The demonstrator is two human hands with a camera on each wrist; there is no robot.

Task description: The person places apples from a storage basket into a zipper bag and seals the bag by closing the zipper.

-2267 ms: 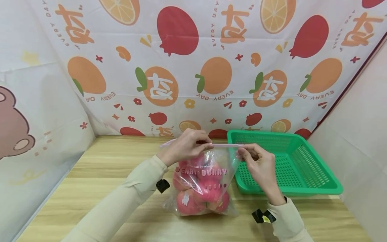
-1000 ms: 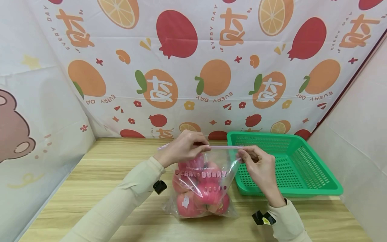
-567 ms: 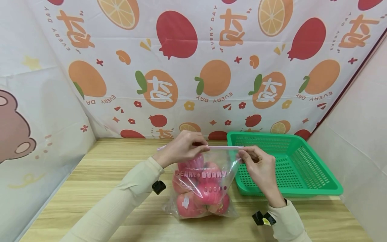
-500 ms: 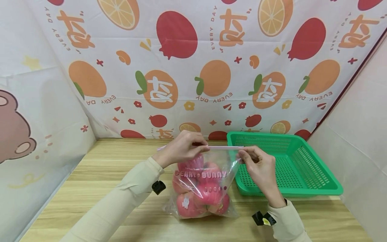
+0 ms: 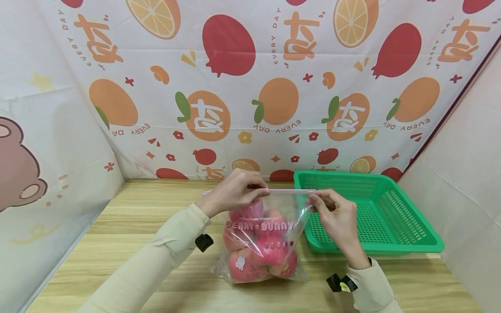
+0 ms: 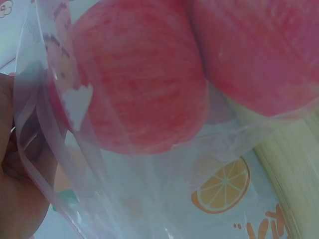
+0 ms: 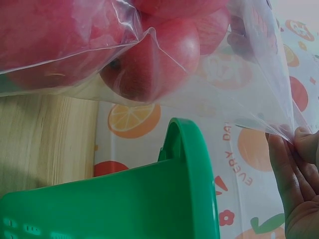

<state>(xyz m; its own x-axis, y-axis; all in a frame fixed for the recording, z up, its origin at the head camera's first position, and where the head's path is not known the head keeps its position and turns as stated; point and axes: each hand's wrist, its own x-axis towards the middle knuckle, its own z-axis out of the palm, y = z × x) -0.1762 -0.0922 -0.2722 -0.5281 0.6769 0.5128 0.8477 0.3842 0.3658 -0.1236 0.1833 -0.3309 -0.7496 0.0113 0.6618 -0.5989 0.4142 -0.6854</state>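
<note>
A clear zip bag (image 5: 260,226) printed "Berry Bunny" stands on the wooden table, with several red apples (image 5: 270,250) inside. My left hand (image 5: 238,191) pinches its pink zip strip (image 5: 289,191) left of the middle, thumb in front. At the strip's right end, the fingertips and thumb of my right hand (image 5: 336,217) pinch the bag's top corner. Close up in the left wrist view, apples (image 6: 139,79) show through the plastic. In the right wrist view the thumb and fingers (image 7: 286,169) hold the corner drawn out taut. Part of the strip is hidden behind my left hand.
A green plastic basket (image 5: 407,250) with perforated walls sits right of the bag, just behind my right hand. The wooden table (image 5: 117,234) ends at a fruit-print cloth (image 5: 242,100) at the back. White cloth hangs on both sides.
My left hand has slid slightly left along the zip strip, showing more of it between the hands. My right hand has kept its pinch at the corner. The bag and basket stay put.
</note>
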